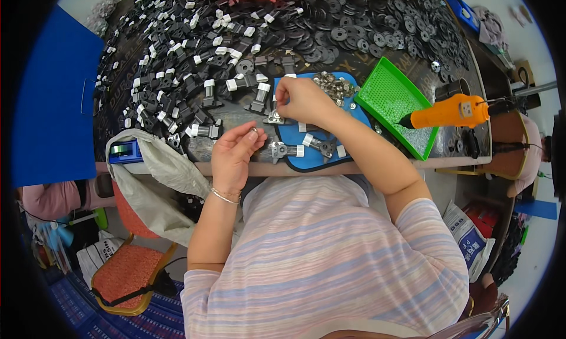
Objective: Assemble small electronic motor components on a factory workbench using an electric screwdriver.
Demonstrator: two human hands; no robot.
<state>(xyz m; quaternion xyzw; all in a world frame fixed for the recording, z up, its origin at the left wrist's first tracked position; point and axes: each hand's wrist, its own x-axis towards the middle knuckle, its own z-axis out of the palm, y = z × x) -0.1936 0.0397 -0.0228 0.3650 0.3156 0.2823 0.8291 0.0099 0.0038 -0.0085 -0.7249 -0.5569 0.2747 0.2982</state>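
My left hand (233, 156) is raised over the table's near edge, its thumb and forefinger pinching a small round metal piece (254, 129). My right hand (303, 100) reaches over the blue mat (295, 129), its fingertips closed at a small black-and-metal bracket part (275, 117). Whether the fingers grip that part or a smaller piece on it is hidden. Close below lies a black bracket with a white end (288, 151), and beside it a similar bracket (318, 144). Behind the right wrist is a heap of small shiny metal pieces (333, 85).
Black-and-white parts (188, 62) cover the table's left and back, with black discs (377, 29) at the back right. A green tray (386, 97) holds many tiny pieces; an orange power screwdriver (451, 112) overhangs it. A grey cloth sack (156, 174) drapes over the near-left edge by a tape dispenser (125, 152).
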